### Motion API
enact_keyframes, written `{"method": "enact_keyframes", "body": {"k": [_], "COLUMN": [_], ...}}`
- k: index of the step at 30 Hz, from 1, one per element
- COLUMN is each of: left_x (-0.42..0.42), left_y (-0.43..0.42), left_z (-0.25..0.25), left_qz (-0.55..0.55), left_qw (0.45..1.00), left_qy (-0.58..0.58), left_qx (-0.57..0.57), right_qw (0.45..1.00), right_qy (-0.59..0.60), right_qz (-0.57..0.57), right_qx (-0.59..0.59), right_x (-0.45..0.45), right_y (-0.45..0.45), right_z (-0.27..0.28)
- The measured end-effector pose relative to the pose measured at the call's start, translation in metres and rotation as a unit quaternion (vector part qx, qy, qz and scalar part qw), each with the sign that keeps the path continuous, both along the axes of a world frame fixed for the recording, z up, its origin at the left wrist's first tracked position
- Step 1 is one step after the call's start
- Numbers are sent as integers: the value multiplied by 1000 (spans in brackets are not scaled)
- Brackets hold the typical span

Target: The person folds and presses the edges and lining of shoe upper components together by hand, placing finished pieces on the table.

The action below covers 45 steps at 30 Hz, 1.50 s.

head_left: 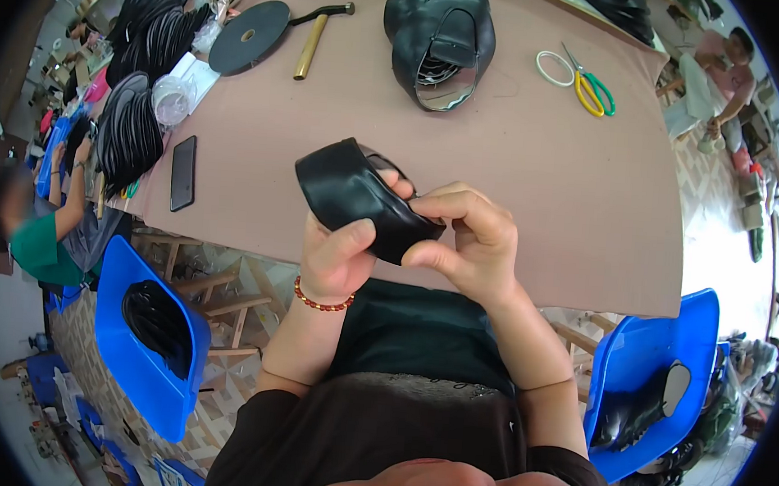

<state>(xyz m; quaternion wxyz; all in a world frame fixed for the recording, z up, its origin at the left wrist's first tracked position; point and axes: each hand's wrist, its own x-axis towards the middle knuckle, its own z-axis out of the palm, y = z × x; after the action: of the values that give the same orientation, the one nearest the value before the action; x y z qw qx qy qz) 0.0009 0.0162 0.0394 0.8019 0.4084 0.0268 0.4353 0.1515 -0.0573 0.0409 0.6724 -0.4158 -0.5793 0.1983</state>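
A glossy black leather-like piece [348, 186], curved into a loop, is held above the near part of the table. My left hand [339, 253] grips it from the left and below, thumb on its outer face and fingertips showing inside the loop. At its right end, my right hand [477, 240] pinches the edge between thumb and fingers. Whether anything small is between those fingertips is hidden. Beyond my hands, a larger rounded black leather-like item [440, 43] lies with its opening toward me.
Green-and-yellow scissors [592, 90] and a white ring [555, 69] lie at right. A hammer [311, 48], black tape roll [248, 37], phone [183, 173] and stacked black strips [129, 134] are left. Blue bins [122, 315] [707, 355] flank me. A person in green [42, 241] works at left.
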Motion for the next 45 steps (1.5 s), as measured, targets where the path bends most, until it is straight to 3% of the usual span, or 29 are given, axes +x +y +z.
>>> {"method": "enact_keyframes", "body": {"k": [8, 10, 17, 19, 22, 23, 26, 29, 32, 35, 38, 45], "left_x": [15, 16, 7, 3, 8, 15, 15, 23, 31, 31, 26, 26], "left_y": [-7, -9, 0, 3, -6, -13, -9, -10, -18, -24, -16, -25], "left_z": [-11, -12, -22, -22, -12, -6, -7, 0, 7, 7, -1, 4], "left_qz": [92, 101, 35, -3, 54, 119, 150, 161, 162, 153, 133, 193], "left_qw": [994, 993, 999, 999, 995, 987, 974, 972, 979, 984, 986, 975], "left_qy": [47, 47, 38, 43, 82, 110, 145, 141, 109, 91, 98, 110], "left_qx": [35, 31, -7, -18, 0, -10, 88, 94, 62, 29, 18, 11], "right_qw": [977, 977, 941, 954, 964, 966, 968, 970, 955, 955, 942, 935], "right_qy": [189, 186, 276, 235, 199, 190, 150, 25, -29, -27, -154, -257], "right_qz": [-23, -16, 71, 42, -14, -34, -117, -223, -294, -294, -288, -244], "right_qx": [-92, -106, -184, -184, -175, -170, -165, -96, -30, -6, 83, 14], "right_x": [-17, -16, -12, -13, -13, -13, -13, -9, -4, -3, 7, 4], "right_y": [-6, -8, -12, -12, -12, -12, -9, -3, 3, 3, 2, -1], "right_z": [-22, -23, -12, -17, -20, -20, -17, -4, 2, 2, -3, 1]}}
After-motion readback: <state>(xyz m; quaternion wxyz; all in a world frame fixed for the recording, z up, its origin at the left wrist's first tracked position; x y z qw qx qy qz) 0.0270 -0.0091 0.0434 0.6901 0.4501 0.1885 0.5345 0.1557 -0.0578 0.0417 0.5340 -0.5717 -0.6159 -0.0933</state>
